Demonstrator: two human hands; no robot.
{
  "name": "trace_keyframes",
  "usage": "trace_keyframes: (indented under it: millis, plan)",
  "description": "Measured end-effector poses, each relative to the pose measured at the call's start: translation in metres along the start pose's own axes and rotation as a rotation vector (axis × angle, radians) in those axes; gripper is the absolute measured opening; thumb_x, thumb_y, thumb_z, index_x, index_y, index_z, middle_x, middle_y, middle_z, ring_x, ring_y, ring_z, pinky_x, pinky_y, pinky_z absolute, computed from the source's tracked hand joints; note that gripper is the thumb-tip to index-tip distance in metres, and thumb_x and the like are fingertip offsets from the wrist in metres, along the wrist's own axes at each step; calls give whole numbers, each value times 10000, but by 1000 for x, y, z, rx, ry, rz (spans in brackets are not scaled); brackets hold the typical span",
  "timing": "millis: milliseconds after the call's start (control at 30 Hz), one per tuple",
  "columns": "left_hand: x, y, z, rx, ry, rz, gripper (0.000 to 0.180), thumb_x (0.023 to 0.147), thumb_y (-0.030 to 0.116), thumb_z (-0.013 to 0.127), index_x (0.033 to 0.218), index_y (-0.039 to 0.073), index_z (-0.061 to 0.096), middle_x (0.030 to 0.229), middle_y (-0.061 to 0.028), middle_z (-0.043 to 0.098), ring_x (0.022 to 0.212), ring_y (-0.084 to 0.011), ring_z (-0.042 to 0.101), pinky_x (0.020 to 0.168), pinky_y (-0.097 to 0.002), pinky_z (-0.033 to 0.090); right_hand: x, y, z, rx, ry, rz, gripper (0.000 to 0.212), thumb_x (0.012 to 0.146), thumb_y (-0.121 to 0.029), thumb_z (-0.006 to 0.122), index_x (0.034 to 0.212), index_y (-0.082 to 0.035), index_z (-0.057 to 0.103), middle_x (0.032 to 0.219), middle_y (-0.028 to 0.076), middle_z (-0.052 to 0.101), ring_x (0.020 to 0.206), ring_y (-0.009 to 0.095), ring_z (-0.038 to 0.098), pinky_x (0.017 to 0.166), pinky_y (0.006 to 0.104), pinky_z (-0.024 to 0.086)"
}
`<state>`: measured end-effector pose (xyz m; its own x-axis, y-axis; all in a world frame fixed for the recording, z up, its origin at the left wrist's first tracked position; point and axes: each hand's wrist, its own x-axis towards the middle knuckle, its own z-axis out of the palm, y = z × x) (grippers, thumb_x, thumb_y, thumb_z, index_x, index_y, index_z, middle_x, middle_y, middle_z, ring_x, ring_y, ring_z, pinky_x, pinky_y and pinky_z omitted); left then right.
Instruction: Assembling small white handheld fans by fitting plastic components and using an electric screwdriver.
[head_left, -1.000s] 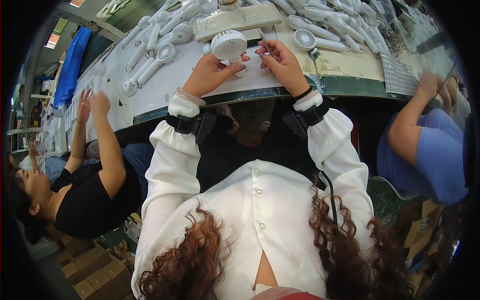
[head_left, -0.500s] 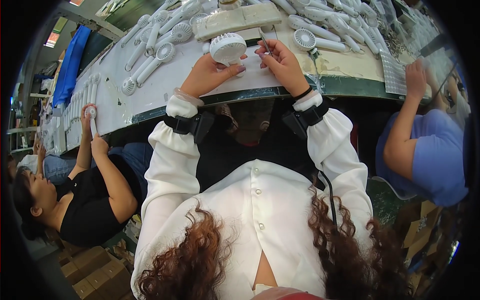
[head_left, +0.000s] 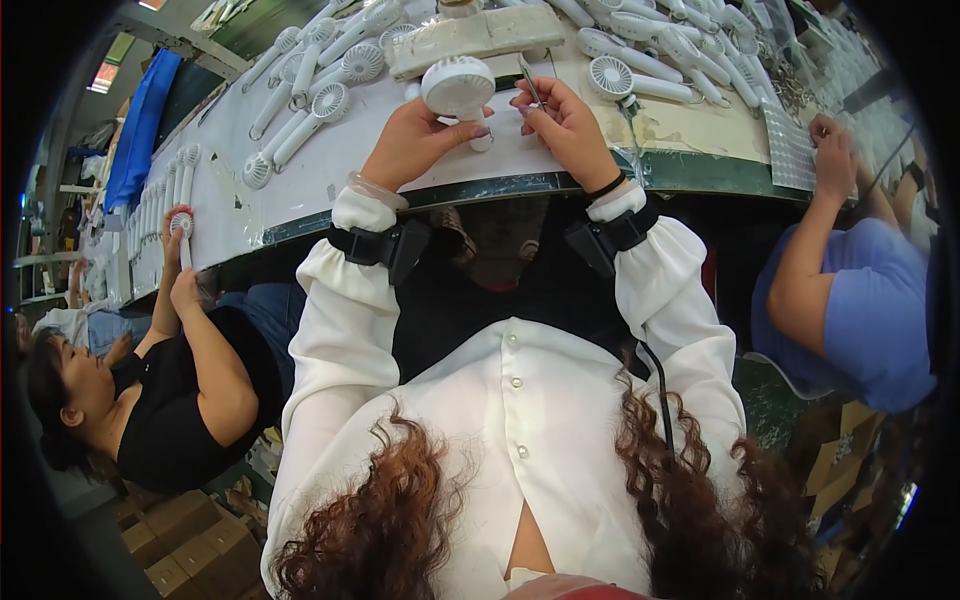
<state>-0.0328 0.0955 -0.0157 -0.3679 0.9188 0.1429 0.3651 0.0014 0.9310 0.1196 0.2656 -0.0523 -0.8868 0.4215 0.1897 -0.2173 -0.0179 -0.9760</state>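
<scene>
In my left hand [head_left: 422,142] is a white handheld fan [head_left: 458,86], its round head up and facing slightly away, its handle end showing below my thumb. The fingers are closed around its neck and partly hidden behind it. My right hand [head_left: 566,130], just to the right and apart from the fan, pinches a slim metal tool [head_left: 529,82] with its thin end pointing up and away. Whether it is a pair of tweezers I cannot make out. Both hands are above the near edge of the white worktable [head_left: 400,190].
Beyond my hands lies a long, cream-coloured wrapped block [head_left: 476,45]. Several white fans [head_left: 328,104] lie to its left, and a heap of fans [head_left: 650,80] to its right. One co-worker [head_left: 200,385] sits left holding a fan; another [head_left: 835,290] sits right beside a silvery sheet [head_left: 788,142].
The fan in my left hand has tipped a little, and its head sits slightly higher. My right hand barely moves. The co-workers' hands on both sides have shifted.
</scene>
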Motion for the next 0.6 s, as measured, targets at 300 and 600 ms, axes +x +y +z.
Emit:
trace_keyframes:
  millis: [300,600]
  plan:
    - [17,-3,-1,-31,78,-75,311,863,262,702,1083,43,681,946,-57,713,817,-136,660,756,-274,514,-2,-5,1,-26,21,1,345,924,-72,544,1262,-18,504,1096,39,608,884,81,579,766,220,484]
    - [-4,9,13,136,114,-41,338,861,299,708,1099,60,679,974,-73,708,821,-148,665,731,-275,515,-1,-1,-2,-12,18,-28,349,924,-69,538,1267,-16,500,1090,41,606,876,82,574,772,221,482]
